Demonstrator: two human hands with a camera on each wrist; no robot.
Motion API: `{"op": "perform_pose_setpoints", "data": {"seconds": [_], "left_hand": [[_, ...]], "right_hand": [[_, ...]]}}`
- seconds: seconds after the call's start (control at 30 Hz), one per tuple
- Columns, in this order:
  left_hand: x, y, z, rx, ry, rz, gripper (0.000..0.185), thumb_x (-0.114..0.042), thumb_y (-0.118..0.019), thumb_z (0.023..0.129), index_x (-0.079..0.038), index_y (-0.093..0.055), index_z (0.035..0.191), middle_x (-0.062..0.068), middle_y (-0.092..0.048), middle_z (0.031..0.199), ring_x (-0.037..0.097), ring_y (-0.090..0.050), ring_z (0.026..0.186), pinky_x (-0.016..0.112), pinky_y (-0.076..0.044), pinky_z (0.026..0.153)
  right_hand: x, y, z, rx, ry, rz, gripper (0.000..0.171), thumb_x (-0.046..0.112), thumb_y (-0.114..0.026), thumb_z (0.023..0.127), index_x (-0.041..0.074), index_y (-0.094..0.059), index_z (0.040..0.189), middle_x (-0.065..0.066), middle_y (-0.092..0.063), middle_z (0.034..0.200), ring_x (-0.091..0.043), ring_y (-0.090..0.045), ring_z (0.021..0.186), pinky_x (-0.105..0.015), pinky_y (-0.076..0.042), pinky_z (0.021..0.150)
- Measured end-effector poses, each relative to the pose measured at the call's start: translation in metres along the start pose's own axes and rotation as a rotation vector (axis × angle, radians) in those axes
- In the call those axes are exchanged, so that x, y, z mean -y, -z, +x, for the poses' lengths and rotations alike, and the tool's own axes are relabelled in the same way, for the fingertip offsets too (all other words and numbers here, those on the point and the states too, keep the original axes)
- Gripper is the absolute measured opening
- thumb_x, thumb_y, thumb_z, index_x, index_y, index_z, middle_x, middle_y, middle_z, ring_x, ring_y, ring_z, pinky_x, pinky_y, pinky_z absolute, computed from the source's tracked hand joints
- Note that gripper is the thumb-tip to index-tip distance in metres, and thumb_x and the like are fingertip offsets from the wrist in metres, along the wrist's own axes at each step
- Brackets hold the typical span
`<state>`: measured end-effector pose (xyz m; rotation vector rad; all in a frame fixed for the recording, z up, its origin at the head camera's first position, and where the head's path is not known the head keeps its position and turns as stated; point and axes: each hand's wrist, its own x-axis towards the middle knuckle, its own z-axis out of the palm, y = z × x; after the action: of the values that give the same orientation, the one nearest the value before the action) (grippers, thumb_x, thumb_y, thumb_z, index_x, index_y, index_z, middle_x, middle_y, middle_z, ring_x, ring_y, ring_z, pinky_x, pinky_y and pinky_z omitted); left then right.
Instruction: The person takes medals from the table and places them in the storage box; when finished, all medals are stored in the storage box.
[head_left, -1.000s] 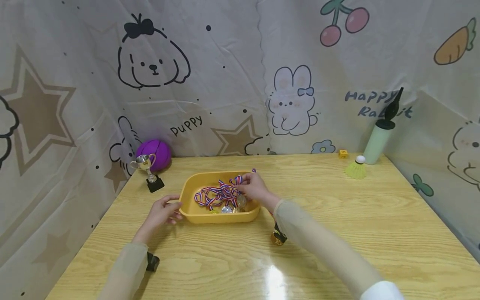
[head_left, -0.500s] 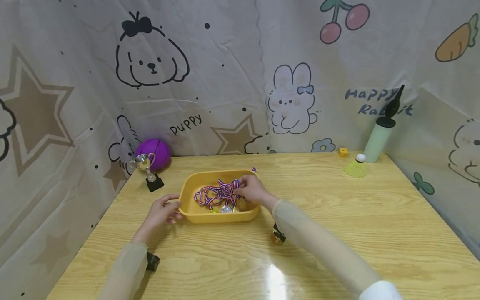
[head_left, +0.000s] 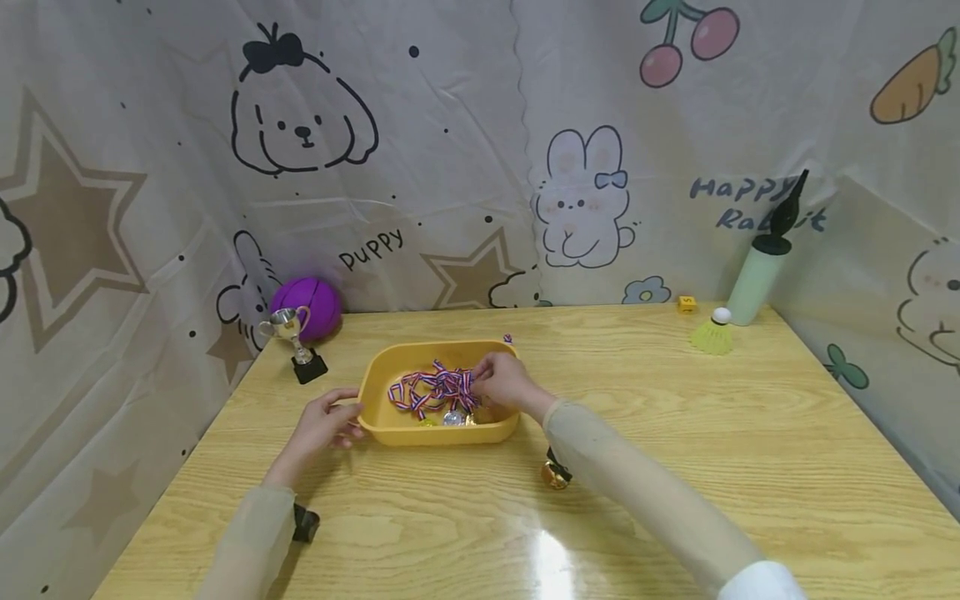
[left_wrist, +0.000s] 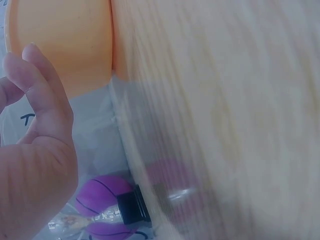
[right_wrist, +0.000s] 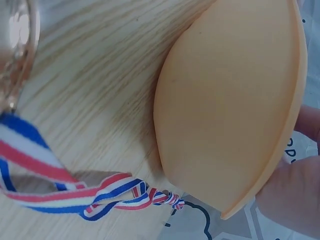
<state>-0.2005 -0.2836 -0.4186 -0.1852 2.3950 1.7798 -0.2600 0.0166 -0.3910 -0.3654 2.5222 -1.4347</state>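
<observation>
Trophy [head_left: 294, 340], small and silver on a black base, stands to the left of and behind the yellow tray [head_left: 390, 429], with a purple ball [head_left: 306, 307] just behind it at the curtain. The left hand [head_left: 321, 425] rests at the tray's left rim, fingers relaxed and touching the edge, gripping nothing. Inside the tray lie medals [head_left: 453, 417] on striped ribbons [head_left: 427, 390]; the right hand [head_left: 506, 383] reaches in from the tray's right side and pinches the ribbons. A gold medal [head_left: 553, 475] lies on the table [head_left: 675, 467] in front of the tray's right corner. Far to the tray's right stand a shuttlecock [head_left: 712, 335] and a pale green pump [head_left: 759, 279].
</observation>
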Motion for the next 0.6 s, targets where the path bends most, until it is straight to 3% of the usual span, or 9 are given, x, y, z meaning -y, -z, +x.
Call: {"op": "perform_pose_setpoints", "data": {"seconds": [0.6], "left_hand": [[0.0015,0.0003,0.0012,0.005,0.002,-0.014,0.051,-0.013,-0.054,0.096,0.006,-0.036,0.140,-0.008,-0.062,0.071,0.006,-0.063,0.061,0.019,-0.051,0.051]], "right_hand": [[-0.0014,0.0087,-0.0026,0.001,-0.035,0.125,0.035,-0.002,-0.076,0.074,-0.007,-0.059,0.105,-0.013,-0.064,0.095,-0.013,-0.058,0.067,-0.040,-0.060,0.070]]}}
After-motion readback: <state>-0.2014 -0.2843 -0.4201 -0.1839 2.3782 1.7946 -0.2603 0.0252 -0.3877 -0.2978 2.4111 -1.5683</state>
